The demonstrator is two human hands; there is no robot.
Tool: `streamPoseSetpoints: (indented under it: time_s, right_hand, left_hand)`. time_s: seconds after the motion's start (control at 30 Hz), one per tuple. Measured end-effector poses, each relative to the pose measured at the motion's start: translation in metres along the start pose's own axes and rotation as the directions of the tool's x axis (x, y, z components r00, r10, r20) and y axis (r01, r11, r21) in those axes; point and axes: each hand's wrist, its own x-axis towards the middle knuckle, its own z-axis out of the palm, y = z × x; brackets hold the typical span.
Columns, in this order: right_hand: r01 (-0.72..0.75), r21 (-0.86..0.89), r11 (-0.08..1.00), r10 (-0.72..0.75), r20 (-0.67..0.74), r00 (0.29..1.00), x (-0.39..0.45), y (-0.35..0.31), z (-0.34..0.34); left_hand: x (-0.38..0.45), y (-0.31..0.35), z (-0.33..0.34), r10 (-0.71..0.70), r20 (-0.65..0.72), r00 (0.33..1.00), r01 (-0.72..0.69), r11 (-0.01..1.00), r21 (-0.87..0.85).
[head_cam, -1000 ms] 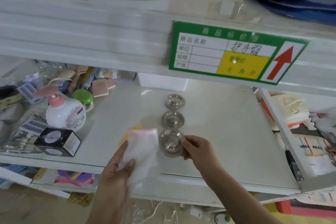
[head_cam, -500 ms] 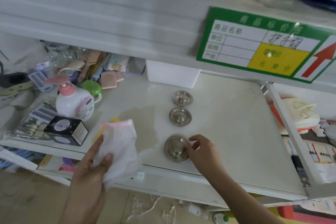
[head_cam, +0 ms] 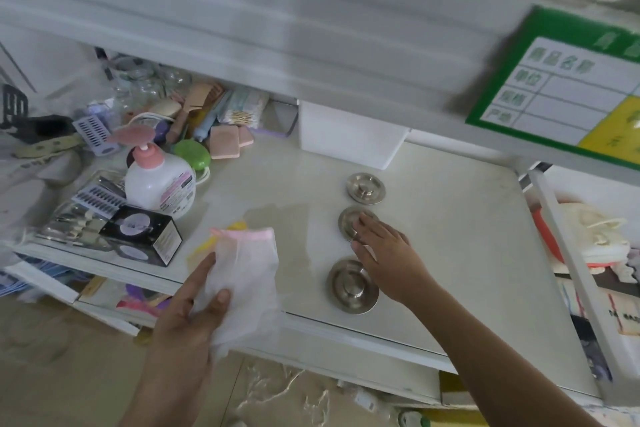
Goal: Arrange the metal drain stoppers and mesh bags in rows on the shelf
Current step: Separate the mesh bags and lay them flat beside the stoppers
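Metal drain stoppers (head_cam: 352, 286) lie three in a line on the shelf (head_cam: 450, 253); rigid, smooth, probably best pinched by the centre knob. The right hand (head_cam: 384, 253), fingers spread, rests on the middle one. The left hand (head_cam: 187, 319) grips a limp, light mesh bag (head_cam: 242, 267).

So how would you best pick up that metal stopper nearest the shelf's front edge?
Probably by the raised knob at the centre of the nearest stopper, pinched from straight above. The disc lies flat on the shelf, so its thin rim gives fingers little to catch.
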Motion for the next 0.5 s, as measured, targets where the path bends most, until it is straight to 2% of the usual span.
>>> streamPoseSetpoints:
  time_s: [0.13, 0.3, 0.43, 0.5]
  right_hand:
    - [0.009, 0.000, 1.000, -0.009, 0.003, 1.000, -0.007, 0.002, 0.006]
    - [-0.046, 0.067, 0.997, 0.054, -0.121, 0.991, 0.018, 0.012, -0.006]
    - [-0.134, 0.023, 0.991, 0.134, -0.001, 0.991, 0.059, 0.022, -0.010]
    - [-0.125, -0.072, 0.990, 0.131, 0.081, 0.988, 0.070, 0.025, -0.005]
  left_hand:
    - [0.002, -0.002, 0.002, 0.016, -0.042, 0.999, -0.017, 1.000, -0.026]
    - [0.002, -0.004, 0.008, 0.008, -0.068, 0.998, -0.014, 0.996, -0.088]
    - [-0.001, -0.008, 0.007, -0.020, -0.036, 0.999, 0.014, 0.985, -0.174]
    - [-0.002, -0.007, 0.010, -0.039, -0.028, 0.999, 0.032, 0.976, -0.215]
